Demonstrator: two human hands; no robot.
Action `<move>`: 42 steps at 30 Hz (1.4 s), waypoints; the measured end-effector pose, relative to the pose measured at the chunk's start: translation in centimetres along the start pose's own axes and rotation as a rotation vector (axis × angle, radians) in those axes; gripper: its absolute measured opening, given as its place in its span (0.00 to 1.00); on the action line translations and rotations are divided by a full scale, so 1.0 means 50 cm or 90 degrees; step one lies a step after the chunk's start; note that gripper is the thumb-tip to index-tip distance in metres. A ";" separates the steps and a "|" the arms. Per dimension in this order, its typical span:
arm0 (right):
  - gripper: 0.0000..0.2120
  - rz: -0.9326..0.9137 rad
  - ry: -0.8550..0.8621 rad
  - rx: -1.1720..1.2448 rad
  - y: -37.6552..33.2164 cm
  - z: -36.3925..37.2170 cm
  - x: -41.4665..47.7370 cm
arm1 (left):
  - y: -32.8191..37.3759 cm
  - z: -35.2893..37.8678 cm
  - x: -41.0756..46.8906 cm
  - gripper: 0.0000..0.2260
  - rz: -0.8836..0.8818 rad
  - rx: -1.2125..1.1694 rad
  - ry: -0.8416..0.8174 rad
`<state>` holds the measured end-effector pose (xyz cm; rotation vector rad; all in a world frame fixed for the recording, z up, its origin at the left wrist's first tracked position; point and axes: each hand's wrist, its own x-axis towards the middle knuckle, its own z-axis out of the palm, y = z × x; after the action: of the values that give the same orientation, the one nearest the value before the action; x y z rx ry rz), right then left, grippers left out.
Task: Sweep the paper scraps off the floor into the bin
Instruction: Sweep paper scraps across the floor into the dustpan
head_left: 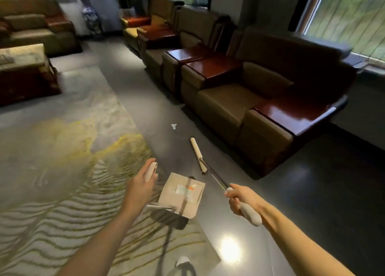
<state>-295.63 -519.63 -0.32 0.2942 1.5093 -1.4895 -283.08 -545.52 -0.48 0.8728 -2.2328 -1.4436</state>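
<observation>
One paper scrap point(174, 126) lying on floor point(281, 192) beyond broom point(197, 153) head. R hand point(241, 200) gripping broom, L hand point(139, 186) gripping dustpan point(181, 194) handle. Risk: hard stroke flicking scrap under armchair point(229, 109).

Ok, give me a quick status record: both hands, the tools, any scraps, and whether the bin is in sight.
left hand: grips the dustpan handle
right hand: grips the broom handle
paper scrap: one white piece on the dark floor, in front of the sofas
broom head: ahead of the hands, short of the paper scrap, not touching it
dustpan position: between the hands, by the rug edge
bin: not in view
</observation>
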 end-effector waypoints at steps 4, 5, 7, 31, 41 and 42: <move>0.19 0.012 -0.014 -0.048 -0.180 -0.005 0.170 | -0.015 0.049 0.216 0.20 -0.039 -0.018 0.030; 0.17 0.017 -0.010 -0.063 -0.222 -0.002 0.218 | -0.019 0.060 0.270 0.20 -0.044 -0.017 0.032; 0.14 0.024 0.001 -0.106 -0.313 0.011 0.326 | -0.028 0.079 0.392 0.20 -0.058 -0.013 0.054; 0.02 0.098 -0.055 -0.301 -1.159 0.163 1.321 | 0.042 0.233 1.559 0.17 -0.171 0.104 0.103; 0.12 0.179 -0.100 -0.444 -1.204 0.235 1.480 | -0.034 0.237 1.761 0.17 -0.217 0.116 0.083; 0.11 0.197 -0.106 -0.456 -1.201 0.246 1.472 | -0.037 0.234 1.769 0.17 -0.209 0.122 0.085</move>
<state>-371.85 -576.00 -13.91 -0.0285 1.6653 -0.6513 -355.88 -596.05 -11.00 1.4117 -2.2277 -1.2678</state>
